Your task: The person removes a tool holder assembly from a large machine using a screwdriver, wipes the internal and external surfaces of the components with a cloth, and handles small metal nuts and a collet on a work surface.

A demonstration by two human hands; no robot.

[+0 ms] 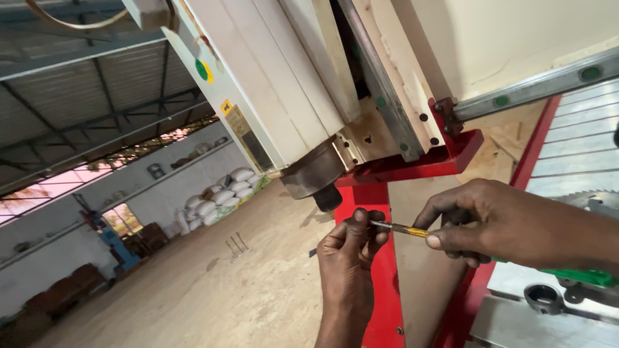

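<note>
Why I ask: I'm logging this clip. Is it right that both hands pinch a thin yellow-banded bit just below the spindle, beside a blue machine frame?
Not quite. The head view shows the machine frame is red, not blue. The rest holds: left hand and right hand pinch the thin yellow-banded bit just below the spindle.

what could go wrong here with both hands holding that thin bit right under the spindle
1. The thin bit is only pinched by fingertips of the left hand and right hand; it may slip and fall to the floor far below.
2. Both hands sit just under the spindle nose; any spin or drop there could catch fingers.
3. A toothed saw blade lies close behind the right wrist.
</note>
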